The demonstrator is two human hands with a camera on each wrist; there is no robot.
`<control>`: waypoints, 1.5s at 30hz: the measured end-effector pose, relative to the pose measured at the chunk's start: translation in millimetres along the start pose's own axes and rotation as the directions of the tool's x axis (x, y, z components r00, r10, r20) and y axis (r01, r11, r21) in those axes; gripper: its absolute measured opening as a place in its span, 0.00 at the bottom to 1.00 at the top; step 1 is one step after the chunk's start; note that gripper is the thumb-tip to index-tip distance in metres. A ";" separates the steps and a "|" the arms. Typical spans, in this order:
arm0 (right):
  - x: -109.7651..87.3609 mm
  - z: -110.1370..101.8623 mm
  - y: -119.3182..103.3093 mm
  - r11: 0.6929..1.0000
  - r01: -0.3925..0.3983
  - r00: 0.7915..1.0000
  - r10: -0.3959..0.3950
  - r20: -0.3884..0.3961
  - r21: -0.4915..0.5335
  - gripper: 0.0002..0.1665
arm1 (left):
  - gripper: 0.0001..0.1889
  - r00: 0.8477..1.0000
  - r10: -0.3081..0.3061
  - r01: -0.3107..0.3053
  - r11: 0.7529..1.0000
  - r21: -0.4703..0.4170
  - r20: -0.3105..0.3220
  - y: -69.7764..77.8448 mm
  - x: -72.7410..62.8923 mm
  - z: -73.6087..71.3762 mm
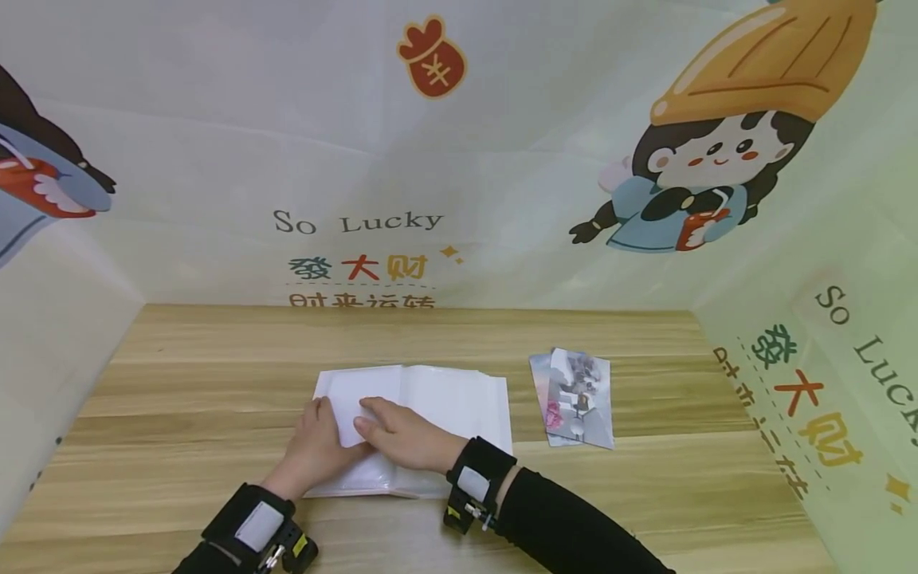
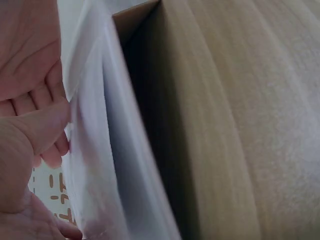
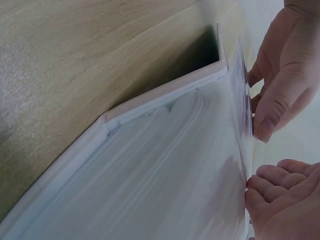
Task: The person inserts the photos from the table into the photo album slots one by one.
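Wood-grain worktop [image 1: 215, 383]. Left hand [image 1: 311, 446] on left page of open white album [image 1: 459, 399], fingers bent, cannot tell if pinching; right hand [image 1: 409, 434] touching same page, fingers loosely extended. Rightward, 2 overlapping photos [image 1: 582, 399]. Behind, printed backdrop [image 1: 502, 159].

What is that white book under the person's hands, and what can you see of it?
The white album looks like a photo album, lying open on the wood-grain table, left of some printed pictures. Its glossy, see-through pages look like plastic sleeves. In the right wrist view, a pale pinkish cover edge bends, part of it raised off the table. The left hand and right hand both touch the left-hand page. Any title is out of sight.
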State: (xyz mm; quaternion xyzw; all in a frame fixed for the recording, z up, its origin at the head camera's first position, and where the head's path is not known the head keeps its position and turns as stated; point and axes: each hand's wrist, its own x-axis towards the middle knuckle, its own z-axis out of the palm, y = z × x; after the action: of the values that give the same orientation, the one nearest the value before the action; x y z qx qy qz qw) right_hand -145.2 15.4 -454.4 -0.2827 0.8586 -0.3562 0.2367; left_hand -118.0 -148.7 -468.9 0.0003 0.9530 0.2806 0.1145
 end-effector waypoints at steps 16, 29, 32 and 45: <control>-17.5 -92.4 55.0 0.954 -0.215 0.898 0.278 -0.341 0.210 0.43 | 0.58 0.997 -0.050 0.048 0.998 0.039 0.055 -2.6 -1.7 5.1; -96.5 -159.3 163.5 0.642 -0.696 0.446 0.737 -0.508 0.321 0.50 | 0.58 0.997 -0.052 0.050 0.998 0.031 0.058 -5.5 -2.3 4.7; -106.8 -157.2 173.0 0.582 -0.761 0.422 0.780 -0.462 0.287 0.53 | 0.58 0.997 -0.050 0.049 0.998 0.027 0.057 -6.1 -2.1 5.2; -92.3 -139.9 171.2 0.532 -0.799 0.369 0.801 -0.471 0.280 0.61 | 0.57 0.997 -0.057 0.056 0.998 0.025 0.057 -1.3 -4.7 1.9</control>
State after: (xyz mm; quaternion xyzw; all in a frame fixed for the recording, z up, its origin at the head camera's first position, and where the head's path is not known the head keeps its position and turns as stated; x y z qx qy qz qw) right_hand -217.3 243.1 -474.3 0.2836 0.9140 -0.2627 0.1233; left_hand -112.9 -149.1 -470.1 -0.0171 0.9522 0.2658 0.1498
